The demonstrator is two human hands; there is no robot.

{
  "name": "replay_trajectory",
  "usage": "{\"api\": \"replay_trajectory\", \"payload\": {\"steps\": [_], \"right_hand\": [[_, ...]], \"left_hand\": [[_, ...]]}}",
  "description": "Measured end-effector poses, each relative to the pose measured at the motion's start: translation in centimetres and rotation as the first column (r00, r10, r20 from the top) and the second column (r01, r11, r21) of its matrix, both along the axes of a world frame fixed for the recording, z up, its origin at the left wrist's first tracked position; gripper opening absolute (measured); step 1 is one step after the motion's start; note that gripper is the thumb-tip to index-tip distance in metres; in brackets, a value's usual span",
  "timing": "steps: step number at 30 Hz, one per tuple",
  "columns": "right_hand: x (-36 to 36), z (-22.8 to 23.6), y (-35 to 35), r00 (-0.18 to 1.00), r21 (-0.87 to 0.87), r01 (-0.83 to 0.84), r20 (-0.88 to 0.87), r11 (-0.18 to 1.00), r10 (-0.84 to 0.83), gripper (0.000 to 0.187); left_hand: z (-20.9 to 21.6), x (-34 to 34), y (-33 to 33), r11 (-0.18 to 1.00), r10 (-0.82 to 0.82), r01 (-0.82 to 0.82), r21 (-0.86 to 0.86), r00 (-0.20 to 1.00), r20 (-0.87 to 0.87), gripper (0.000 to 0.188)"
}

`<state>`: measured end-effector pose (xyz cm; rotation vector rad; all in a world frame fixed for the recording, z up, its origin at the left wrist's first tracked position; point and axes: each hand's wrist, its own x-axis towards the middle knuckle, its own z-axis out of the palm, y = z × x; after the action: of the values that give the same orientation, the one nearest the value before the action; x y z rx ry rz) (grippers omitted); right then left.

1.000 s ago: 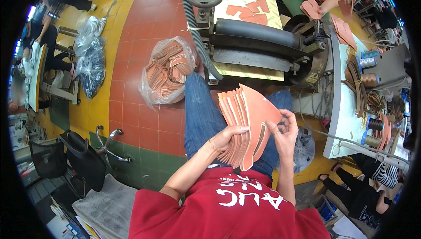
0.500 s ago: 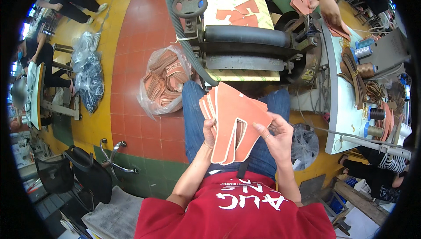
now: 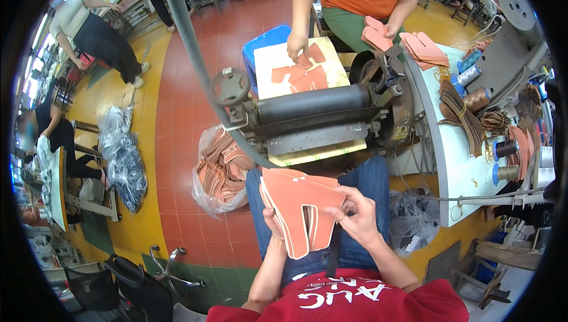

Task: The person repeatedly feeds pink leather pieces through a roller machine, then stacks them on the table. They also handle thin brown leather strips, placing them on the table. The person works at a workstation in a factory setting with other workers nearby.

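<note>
A stack of coral-pink cut pieces with pale edges and a slot, like shoe uppers [image 3: 288,201], is held above my lap. My left hand [image 3: 273,224] grips the stack's left side, with the fingers hidden beneath it. My right hand [image 3: 357,215] pinches the right edge between thumb and fingers. Just beyond the stack stands a roller machine [image 3: 313,104] with a handwheel [image 3: 231,87]. Several similar pink pieces [image 3: 300,78] lie on the pale board [image 3: 266,56] behind the roller. A co-worker's hand [image 3: 297,47] reaches down to them.
A clear plastic bag of pink pieces [image 3: 222,171] sits on the floor left of my knees. On the right, a pale table [image 3: 438,162] holds thread spools [image 3: 474,100] and bundled brown strips [image 3: 464,115]. A grey hose [image 3: 189,38] crosses at the left of the machine.
My view has tilted up, and the stack sits lower in it, held more squared. The co-worker's hand has moved from the right-hand table to the pieces behind the roller.
</note>
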<state>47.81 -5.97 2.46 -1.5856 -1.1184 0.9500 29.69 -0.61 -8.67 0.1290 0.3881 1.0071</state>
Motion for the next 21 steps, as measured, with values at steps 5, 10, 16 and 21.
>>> {"api": "replay_trajectory", "payload": {"steps": [5, 10, 16, 21], "right_hand": [[1.0, -0.9, 1.6, 0.849, -0.227, -0.101, -0.528, 0.969, -0.035, 0.022], [1.7, -1.9, 3.0, 0.988, -0.131, -0.025, -0.151, 0.991, 0.005, 0.022], [1.6, -2.3, 3.4, 0.963, -0.197, -0.055, -0.269, 0.979, 0.000, 0.021], [0.2, -2.2, 3.6, 0.950, -0.282, -0.210, -0.285, 0.936, 0.127, 0.025]], "left_hand": [[0.1, -0.2, 0.6, 0.999, 0.019, -0.013, 0.031, 0.982, -0.188, 0.088], [0.2, -0.5, 1.7, 0.999, 0.027, -0.021, 0.029, 0.976, -0.214, 0.088], [0.1, -1.1, 2.9, 0.999, 0.027, -0.019, 0.033, 0.969, -0.245, 0.087], [0.1, -1.3, 3.1, 0.999, 0.049, -0.043, 0.028, 0.966, -0.253, 0.087]]}}
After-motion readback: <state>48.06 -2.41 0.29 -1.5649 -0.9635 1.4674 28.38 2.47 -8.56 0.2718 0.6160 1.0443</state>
